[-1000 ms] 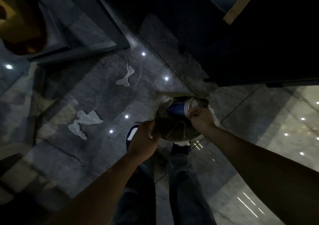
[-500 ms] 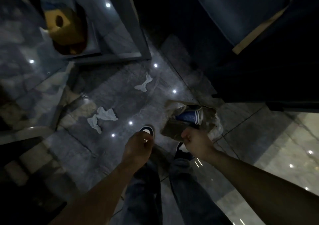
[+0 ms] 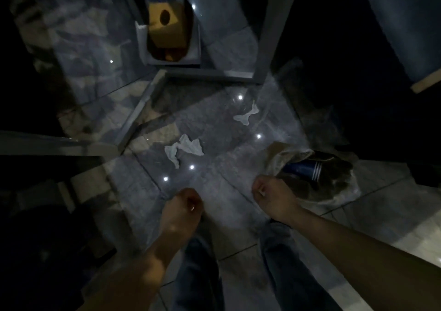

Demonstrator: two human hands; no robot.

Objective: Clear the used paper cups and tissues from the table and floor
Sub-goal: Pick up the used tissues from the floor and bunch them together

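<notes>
Two crumpled white tissues lie on the dark glossy floor: a larger tissue [image 3: 183,147] ahead of my left hand and a smaller tissue [image 3: 247,114] farther off. My right hand [image 3: 274,196] is closed on the rim of a clear plastic bag [image 3: 334,186], which holds a blue paper cup [image 3: 304,169] with white stripes lying on its side. My left hand [image 3: 185,205] hangs in a loose fist over the floor, apart from the bag and with nothing visible in it.
A glass-topped table with a grey metal frame [image 3: 140,110] fills the left and upper view. A yellow tissue box [image 3: 167,29] sits in a white holder under it. Dark furniture [image 3: 358,72] stands at the right. My legs in jeans [image 3: 281,263] are below.
My left hand has let go of the bag and dropped away from it. The view has swung left, so the tissues and table frame now sit nearer the centre.
</notes>
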